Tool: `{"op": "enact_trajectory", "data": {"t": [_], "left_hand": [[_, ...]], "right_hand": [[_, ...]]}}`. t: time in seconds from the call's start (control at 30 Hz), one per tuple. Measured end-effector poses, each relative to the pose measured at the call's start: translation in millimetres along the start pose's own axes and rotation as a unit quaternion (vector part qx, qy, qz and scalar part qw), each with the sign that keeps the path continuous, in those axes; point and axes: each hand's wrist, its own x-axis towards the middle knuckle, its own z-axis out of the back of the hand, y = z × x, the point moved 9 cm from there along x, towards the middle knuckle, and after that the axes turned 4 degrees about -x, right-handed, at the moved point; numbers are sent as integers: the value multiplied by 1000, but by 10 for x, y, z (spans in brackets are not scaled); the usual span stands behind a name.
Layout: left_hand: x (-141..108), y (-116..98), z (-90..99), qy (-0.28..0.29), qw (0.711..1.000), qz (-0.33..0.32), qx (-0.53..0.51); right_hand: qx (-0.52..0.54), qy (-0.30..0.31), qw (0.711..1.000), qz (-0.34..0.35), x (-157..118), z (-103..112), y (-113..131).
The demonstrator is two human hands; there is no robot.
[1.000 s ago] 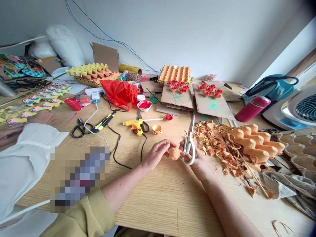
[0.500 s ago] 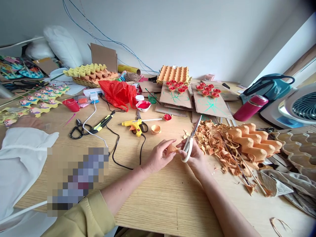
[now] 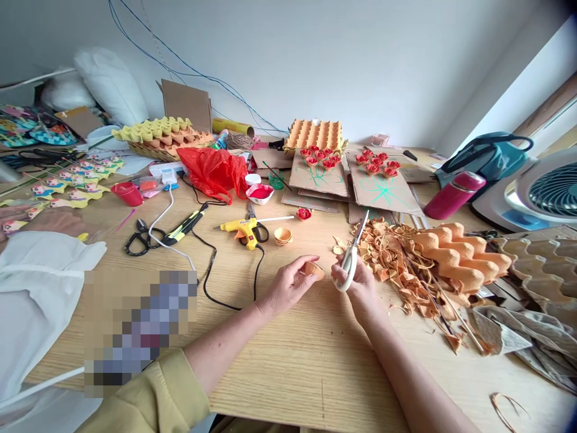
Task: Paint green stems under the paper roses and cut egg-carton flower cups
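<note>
Between the thumb and fingers of my left hand (image 3: 291, 282) is a small orange egg-carton cup (image 3: 314, 271). My right hand (image 3: 358, 285) is wrapped around white-handled scissors (image 3: 348, 267), whose blades point up and away over the table. The scissors and the cup are a short gap apart. Just beyond my left hand stand a few nested orange cups (image 3: 283, 236) and a red paper-pulp rose (image 3: 303, 214). A heap of orange carton scraps (image 3: 401, 264) lies to the right of the scissors.
A yellow glue gun (image 3: 243, 231) with a black cord lies left of the cups. An orange egg tray (image 3: 460, 252) rests beside the scraps. Red roses stand on cardboard (image 3: 383, 195) at the back. At far left is another person's white sleeve (image 3: 49, 282).
My hands have moved apart; the right hand has let go of the cup's edge. The cup has turned in my left hand. The other person's hand at left has moved.
</note>
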Motion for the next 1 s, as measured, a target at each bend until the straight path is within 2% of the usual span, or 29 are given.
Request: {"op": "enact_trajectory", "data": {"t": [0.07, 0.17, 0.3, 0.4, 0.57, 0.8, 1.0], "left_hand": [[18, 92, 2, 3, 992, 43, -116], [45, 194, 3, -6, 958, 89, -274], [53, 288, -20, -13, 915, 132, -380], [32, 316, -67, -2, 910, 147, -387], [15, 300, -136, 29, 922, 147, -358], [20, 294, -89, 6, 945, 150, -291], [14, 244, -83, 4, 957, 135, -255]], "right_hand": [[-2, 2, 1000, 1, 8, 10, 8], [-12, 16, 1000, 18, 6, -20, 44], [-28, 50, 998, 38, -24, -123, 32], [-28, 66, 996, 48, -53, -184, -14], [-51, 70, 994, 72, -82, -205, -24], [-106, 44, 988, 103, -100, -168, 83], [-95, 31, 991, 84, -103, -178, 81]]}}
